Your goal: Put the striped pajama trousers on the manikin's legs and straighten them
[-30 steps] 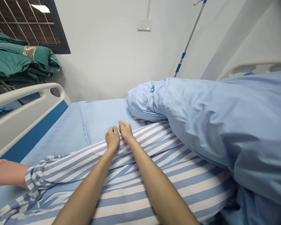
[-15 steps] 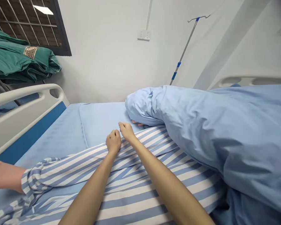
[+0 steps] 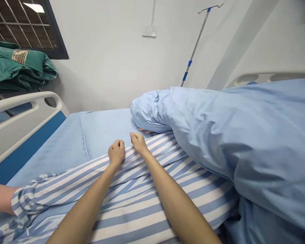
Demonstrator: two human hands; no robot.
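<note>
My left hand (image 3: 116, 152) and right hand (image 3: 139, 143) are clenching, just apart; I cannot tell whether they are pinching cloth. The trousers (image 3: 132, 189) are lying beneath, centre to bottom. I am seemingly working at their far edge; the next move is probably calling for steady, matched hands. The quilt (image 3: 200, 118) is bulging at right.

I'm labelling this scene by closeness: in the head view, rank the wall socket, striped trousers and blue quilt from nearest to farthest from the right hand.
From the right hand:
1. Striped trousers: right by it, below.
2. Blue quilt: to its right.
3. Wall socket: high in view, well behind the others.
</note>
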